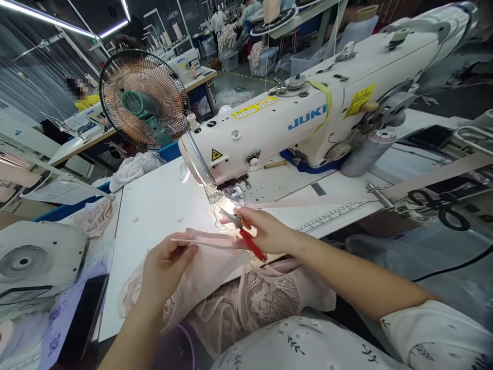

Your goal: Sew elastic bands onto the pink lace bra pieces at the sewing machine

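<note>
My left hand (166, 267) pinches a thin pale pink strap (208, 240) of a lace garment (265, 298) that lies across my lap and the table edge. My right hand (265, 230) is closed on small red-handled thread snips (246, 234), their blades pointing left at the strap near the needle. Both hands sit just in front of the presser foot (233, 194) of a white JUKI sewing machine (308, 118), lit by its lamp.
A pink tape (431, 177) runs from the right through a folder toward the needle. Black scissors (439, 205) lie at the right. A green-hubbed fan (144, 100) stands behind the table at left. More lace pieces (134, 167) lie beyond. Other workers sit at far machines.
</note>
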Motion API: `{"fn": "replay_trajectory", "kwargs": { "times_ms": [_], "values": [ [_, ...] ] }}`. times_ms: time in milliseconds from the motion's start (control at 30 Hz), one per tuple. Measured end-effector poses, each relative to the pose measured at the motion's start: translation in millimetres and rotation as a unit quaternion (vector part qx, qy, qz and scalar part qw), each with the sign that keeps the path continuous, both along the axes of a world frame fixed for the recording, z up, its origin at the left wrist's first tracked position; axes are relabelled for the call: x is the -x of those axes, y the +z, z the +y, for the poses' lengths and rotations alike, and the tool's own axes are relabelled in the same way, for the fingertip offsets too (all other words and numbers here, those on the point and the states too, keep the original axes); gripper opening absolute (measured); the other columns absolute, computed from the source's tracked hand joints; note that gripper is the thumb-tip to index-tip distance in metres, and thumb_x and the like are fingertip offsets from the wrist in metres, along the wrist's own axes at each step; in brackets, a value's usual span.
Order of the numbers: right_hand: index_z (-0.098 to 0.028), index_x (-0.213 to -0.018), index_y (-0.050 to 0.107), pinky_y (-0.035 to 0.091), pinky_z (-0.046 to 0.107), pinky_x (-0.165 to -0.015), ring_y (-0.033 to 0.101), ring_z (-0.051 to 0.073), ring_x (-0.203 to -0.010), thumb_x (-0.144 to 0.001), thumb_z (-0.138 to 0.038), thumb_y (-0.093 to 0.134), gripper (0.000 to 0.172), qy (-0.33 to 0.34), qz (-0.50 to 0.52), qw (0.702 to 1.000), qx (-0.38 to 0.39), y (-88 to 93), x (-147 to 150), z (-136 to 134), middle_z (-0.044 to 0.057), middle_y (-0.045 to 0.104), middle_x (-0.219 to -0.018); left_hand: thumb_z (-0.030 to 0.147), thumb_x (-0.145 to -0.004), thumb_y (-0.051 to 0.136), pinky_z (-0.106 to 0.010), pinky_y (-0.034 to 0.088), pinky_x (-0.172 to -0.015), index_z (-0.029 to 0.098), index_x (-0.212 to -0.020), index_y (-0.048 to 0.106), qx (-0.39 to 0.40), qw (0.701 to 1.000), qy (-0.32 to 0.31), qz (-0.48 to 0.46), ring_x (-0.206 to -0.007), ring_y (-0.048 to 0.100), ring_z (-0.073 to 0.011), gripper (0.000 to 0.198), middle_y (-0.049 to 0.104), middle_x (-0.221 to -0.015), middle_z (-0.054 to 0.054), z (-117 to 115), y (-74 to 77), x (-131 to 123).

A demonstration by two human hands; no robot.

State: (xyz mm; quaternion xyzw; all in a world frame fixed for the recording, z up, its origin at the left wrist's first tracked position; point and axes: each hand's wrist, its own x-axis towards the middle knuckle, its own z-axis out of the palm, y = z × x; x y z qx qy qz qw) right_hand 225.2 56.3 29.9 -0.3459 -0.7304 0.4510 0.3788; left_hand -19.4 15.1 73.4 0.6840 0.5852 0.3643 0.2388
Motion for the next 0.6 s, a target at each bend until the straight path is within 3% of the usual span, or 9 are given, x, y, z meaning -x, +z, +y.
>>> {"fn": "replay_trajectory", "kwargs": {
  "times_ms": [100, 233, 400, 600],
  "values": [
    [-0.022, -0.082, 0.051, 0.040, 0.025, -0.055, 0.052, 0.015, -0.065, -0.066, -0.037, 0.077, 0.034, 0.041, 0.014, 0.997, 0.058, 3.1, 14, 0, 0.001, 0.061, -0.082, 0.031, -0.073, 0.067, -0.023, 0.054, -0.059, 0.020, -0.070, 0.070, -0.021, 1.000, 0.021, 0.006, -0.069, 0.066, -0.0166, 0.011, 0.073, -0.080, -0.004, -6, 1.9, -1],
    [-0.022, -0.079, 0.048, 0.034, 0.022, -0.052, 0.043, 0.011, -0.057, -0.070, -0.030, 0.070, 0.026, 0.040, 0.067, 0.993, 0.091, -2.5, 28, -6, -0.005, 0.050, -0.066, 0.031, -0.074, 0.066, -0.021, 0.052, -0.053, 0.021, -0.071, 0.071, -0.037, 0.998, 0.054, 0.000, -0.063, 0.064, -0.0147, 0.012, 0.072, -0.074, -0.002, -13, 0.6, -2],
    [-0.022, -0.074, 0.045, 0.032, 0.024, -0.055, 0.038, 0.011, -0.058, -0.069, -0.033, 0.068, 0.026, -0.037, 0.091, 0.990, 0.098, -14.7, 32, -13, -0.007, 0.040, -0.063, 0.032, -0.070, 0.069, -0.023, 0.053, -0.054, 0.020, -0.068, 0.069, -0.031, 0.993, 0.111, -0.021, -0.060, 0.064, -0.0149, 0.012, 0.070, -0.067, -0.001, -18, -3.4, -2],
    [-0.021, -0.078, 0.050, 0.036, 0.027, -0.058, 0.044, 0.013, -0.062, -0.068, -0.044, 0.071, 0.033, -0.095, 0.143, 0.966, 0.194, -23.0, 39, -19, -0.003, 0.050, -0.072, 0.034, -0.068, 0.070, -0.020, 0.048, -0.047, 0.019, -0.069, 0.062, -0.011, 0.985, 0.147, -0.087, -0.053, 0.059, -0.0118, 0.017, 0.065, -0.061, 0.001, -20, -10.1, -6]
  ]
}}
